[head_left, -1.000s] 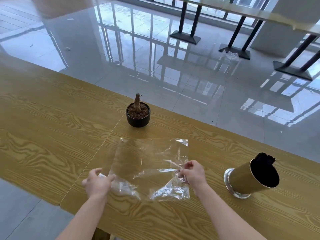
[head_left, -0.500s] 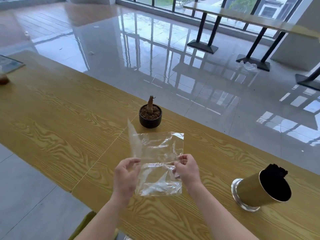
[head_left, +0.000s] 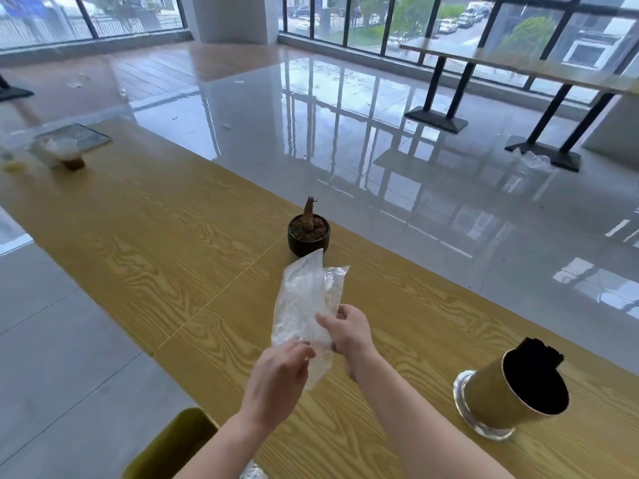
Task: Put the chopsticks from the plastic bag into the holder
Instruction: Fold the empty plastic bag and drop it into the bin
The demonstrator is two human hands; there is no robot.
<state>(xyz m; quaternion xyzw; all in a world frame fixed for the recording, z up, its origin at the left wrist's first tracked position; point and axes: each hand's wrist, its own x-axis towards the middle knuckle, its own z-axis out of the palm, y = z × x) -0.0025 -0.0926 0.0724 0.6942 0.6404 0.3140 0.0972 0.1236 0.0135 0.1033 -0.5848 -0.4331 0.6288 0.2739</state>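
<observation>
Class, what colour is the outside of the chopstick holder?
The holder is gold; head view shows it best.

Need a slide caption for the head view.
The left hand and right hand hold a folded clear plastic bag over the wooden table; dark chopsticks stand in the gold holder.

chopsticks (head_left: 539, 351): shafts hidden in holder (head_left: 491, 392) | chair (head_left: 173, 444): cut off by bottom edge | cups (head_left: 67, 154): blurred

Daylight is streaming through windows (head_left: 345, 22) beyond the right hand (head_left: 351, 331), glaring off the floor (head_left: 311, 140); cups (head_left: 65, 155) far left are blurring.
</observation>
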